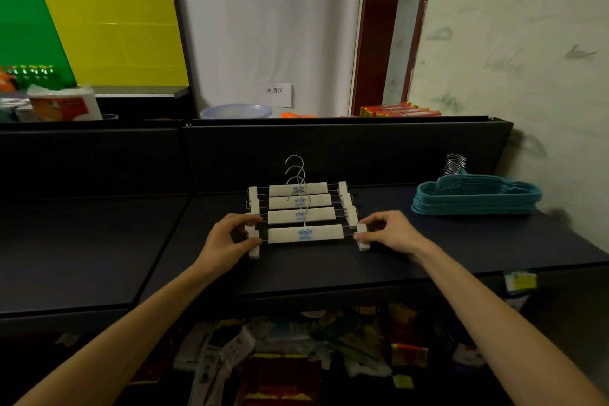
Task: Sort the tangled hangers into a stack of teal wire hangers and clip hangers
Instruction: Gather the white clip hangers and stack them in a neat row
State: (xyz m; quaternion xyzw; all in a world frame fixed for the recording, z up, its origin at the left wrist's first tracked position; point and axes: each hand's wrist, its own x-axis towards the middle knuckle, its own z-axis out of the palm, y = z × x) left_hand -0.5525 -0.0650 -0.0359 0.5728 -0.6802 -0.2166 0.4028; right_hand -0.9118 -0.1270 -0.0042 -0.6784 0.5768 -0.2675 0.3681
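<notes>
Several white clip hangers [301, 208] with metal hooks lie in an overlapping row at the middle of the dark shelf top [428, 250]. The nearest clip hanger [305, 234] is held at both ends. My left hand [230, 236] pinches its left clip and my right hand [390, 232] pinches its right clip. A neat stack of teal hangers [476, 198] rests at the right end of the shelf by the wall, their metal hooks pointing to the back.
A dark back panel [329, 152] rises behind the hangers. The wall [527, 59] closes off the right side. Below the shelf's front edge sits a jumble of packaged goods [296, 356]. Behind the panel stand a basin [235, 111] and packages.
</notes>
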